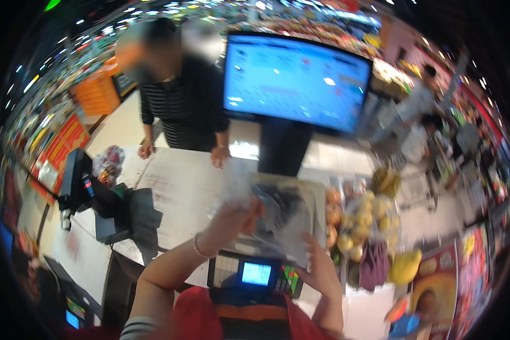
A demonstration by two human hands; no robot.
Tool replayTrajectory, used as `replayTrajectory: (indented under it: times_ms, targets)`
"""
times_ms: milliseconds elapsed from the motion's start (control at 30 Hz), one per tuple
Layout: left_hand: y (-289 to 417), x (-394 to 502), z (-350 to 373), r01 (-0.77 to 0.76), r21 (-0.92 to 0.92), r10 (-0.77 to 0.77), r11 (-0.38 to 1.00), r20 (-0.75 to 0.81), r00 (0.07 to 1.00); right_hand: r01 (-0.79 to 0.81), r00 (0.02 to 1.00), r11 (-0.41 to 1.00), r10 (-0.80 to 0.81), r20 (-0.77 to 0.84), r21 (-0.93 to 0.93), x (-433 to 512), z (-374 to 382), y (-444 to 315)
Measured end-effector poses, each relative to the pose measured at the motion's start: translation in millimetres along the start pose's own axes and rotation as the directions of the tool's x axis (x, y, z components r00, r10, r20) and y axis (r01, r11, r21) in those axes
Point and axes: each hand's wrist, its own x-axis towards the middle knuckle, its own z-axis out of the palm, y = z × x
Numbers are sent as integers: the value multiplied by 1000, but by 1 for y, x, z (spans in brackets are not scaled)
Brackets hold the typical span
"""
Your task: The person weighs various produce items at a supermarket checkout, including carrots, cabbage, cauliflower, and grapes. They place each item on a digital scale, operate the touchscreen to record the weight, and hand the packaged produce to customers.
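A clear plastic bag with dark contents [282, 202] lies on the pan of a weighing scale in front of me. My left hand [242, 214] is raised over the pan's left side with its fingers bent; a blurred piece of clear plastic [237, 180] rises from it. At the pan's right side my right hand [316, 265] has its fingers apart against the bag's pale, loose plastic; whether it grips this cannot be told. Below the pan, the scale's keypad and lit display [256, 273] face me.
Across the white counter [178, 191] a person rests both hands on its edge. A large monitor [295, 80] stands behind the scale. Bagged yellow fruit [361, 221] and a yellow pomelo-like fruit [405, 266] lie at right. A black device [78, 180] and another filled bag [110, 163] stand left.
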Motion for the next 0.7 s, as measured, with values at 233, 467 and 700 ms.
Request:
replayTrajectory:
  times_ms: [233,467,700]
  targets:
    - [-10,43,35,-609,749,424,261,478,769,346,908,938,-326,-264,32,-11,14,-7]
    - [-52,46,82,-604,796,47,41,602,797,406,854,910,-412,-317,-88,-22,-15,-16]
    - [-37,42,65,74,537,-212,840,199,957,231,884,966,-158,-440,117,-7,6,7]
